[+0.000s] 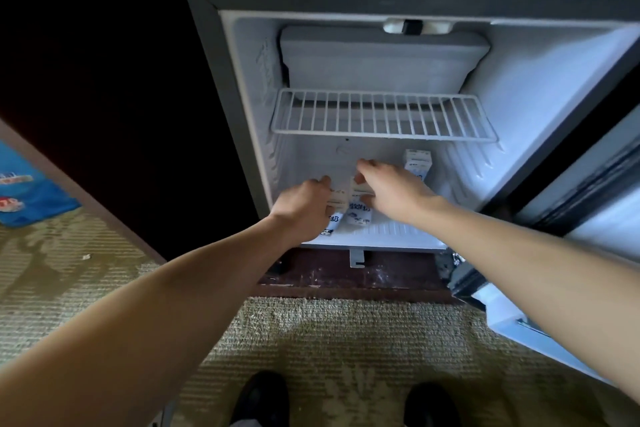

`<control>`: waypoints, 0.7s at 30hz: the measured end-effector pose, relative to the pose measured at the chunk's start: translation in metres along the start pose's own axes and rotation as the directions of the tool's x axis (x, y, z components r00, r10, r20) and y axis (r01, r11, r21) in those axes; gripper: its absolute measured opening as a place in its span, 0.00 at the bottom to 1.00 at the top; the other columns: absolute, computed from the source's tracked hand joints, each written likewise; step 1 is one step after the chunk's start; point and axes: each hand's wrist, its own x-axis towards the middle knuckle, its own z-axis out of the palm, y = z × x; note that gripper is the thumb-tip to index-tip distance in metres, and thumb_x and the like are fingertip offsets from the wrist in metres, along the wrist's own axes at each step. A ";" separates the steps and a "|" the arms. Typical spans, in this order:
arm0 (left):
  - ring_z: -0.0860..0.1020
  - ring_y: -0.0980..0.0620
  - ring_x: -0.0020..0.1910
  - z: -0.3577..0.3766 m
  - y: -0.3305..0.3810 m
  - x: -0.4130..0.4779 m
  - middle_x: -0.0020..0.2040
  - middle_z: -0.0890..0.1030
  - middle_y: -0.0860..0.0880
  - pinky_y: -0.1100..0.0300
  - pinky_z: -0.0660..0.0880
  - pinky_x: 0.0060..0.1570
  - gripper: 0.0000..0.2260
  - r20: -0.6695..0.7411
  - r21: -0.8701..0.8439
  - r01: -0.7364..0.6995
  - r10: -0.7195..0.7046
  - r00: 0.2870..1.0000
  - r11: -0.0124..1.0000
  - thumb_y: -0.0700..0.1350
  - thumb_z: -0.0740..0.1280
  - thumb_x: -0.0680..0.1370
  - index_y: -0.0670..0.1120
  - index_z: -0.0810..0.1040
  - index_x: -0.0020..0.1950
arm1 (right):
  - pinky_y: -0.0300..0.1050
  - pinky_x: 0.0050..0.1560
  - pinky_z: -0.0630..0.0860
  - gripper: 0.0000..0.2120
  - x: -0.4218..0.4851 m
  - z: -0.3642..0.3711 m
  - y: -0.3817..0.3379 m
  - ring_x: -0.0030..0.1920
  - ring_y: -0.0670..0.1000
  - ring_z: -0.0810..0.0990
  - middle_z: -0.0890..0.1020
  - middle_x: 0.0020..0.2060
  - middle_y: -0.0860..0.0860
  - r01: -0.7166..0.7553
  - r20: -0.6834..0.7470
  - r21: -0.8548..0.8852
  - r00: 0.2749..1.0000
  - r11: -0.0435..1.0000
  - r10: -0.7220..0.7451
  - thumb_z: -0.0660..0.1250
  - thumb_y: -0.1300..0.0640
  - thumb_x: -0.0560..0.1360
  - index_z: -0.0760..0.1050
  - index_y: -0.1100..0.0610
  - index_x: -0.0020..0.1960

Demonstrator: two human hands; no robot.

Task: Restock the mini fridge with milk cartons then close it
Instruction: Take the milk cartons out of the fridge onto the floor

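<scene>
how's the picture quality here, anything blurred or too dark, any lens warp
Head view: the mini fridge interior is the brightest part, while the area left of it is near black. Head view: the left hand, right hand and the left carton and right carton they grip are motion-blurred, print unreadable. Head view: the wide-angle lens splays the fridge frame and forearms outward.

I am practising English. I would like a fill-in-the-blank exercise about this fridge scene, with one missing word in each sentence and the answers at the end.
1. The door of the mini fridge is ____.
2. The left hand and the right hand together hold ____ milk cartons.
3. A third carton stands under the wire shelf, at the back ____ of the fridge floor.
Missing words: open; two; right.
</scene>
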 end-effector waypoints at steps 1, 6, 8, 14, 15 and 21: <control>0.80 0.37 0.49 -0.005 0.004 -0.004 0.54 0.81 0.43 0.53 0.74 0.44 0.11 0.009 0.023 -0.020 0.020 1.000 1.000 0.47 0.66 0.79 0.46 0.70 0.58 | 0.48 0.43 0.73 0.14 -0.011 -0.007 0.000 0.51 0.58 0.81 0.80 0.56 0.53 -0.003 0.026 0.024 1.000 1.000 0.002 0.70 0.61 0.76 0.69 0.57 0.58; 0.79 0.42 0.47 -0.040 0.032 -0.030 0.55 0.81 0.45 0.55 0.72 0.43 0.12 0.054 0.151 -0.105 0.098 0.994 0.983 0.50 0.65 0.80 0.48 0.72 0.60 | 0.50 0.41 0.79 0.18 -0.070 -0.043 -0.007 0.45 0.54 0.81 0.81 0.49 0.53 -0.024 0.056 0.050 0.998 0.998 0.021 0.73 0.59 0.75 0.67 0.55 0.58; 0.80 0.43 0.48 -0.058 0.047 -0.045 0.54 0.82 0.47 0.54 0.75 0.46 0.13 0.038 0.192 -0.158 0.154 0.987 0.969 0.53 0.66 0.79 0.50 0.73 0.61 | 0.51 0.43 0.80 0.20 -0.099 -0.063 -0.011 0.46 0.54 0.81 0.81 0.50 0.53 -0.042 0.045 0.079 0.998 0.996 0.039 0.73 0.57 0.75 0.68 0.55 0.62; 0.82 0.48 0.49 -0.108 0.098 -0.095 0.55 0.83 0.53 0.53 0.79 0.50 0.14 -0.013 0.169 -0.278 0.284 0.959 0.946 0.58 0.67 0.77 0.56 0.75 0.60 | 0.40 0.48 0.70 0.23 -0.193 -0.128 -0.015 0.54 0.46 0.77 0.79 0.60 0.49 -0.091 -0.020 0.120 0.995 0.989 0.095 0.71 0.50 0.77 0.71 0.54 0.69; 0.82 0.48 0.49 -0.115 0.109 -0.101 0.55 0.83 0.53 0.53 0.79 0.50 0.14 -0.024 0.188 -0.297 0.306 0.952 0.936 0.59 0.67 0.77 0.56 0.75 0.60 | 0.38 0.49 0.68 0.23 -0.209 -0.138 -0.015 0.54 0.43 0.75 0.79 0.61 0.48 -0.103 -0.035 0.136 0.994 0.985 0.108 0.71 0.51 0.77 0.71 0.54 0.69; 0.81 0.51 0.47 -0.150 0.188 -0.137 0.54 0.83 0.55 0.55 0.76 0.47 0.13 -0.066 0.300 -0.432 0.470 0.880 0.851 0.59 0.64 0.79 0.57 0.74 0.60 | 0.41 0.53 0.71 0.21 -0.316 -0.184 -0.004 0.57 0.46 0.76 0.77 0.58 0.44 -0.201 -0.108 0.160 0.970 0.967 0.219 0.72 0.51 0.75 0.73 0.50 0.67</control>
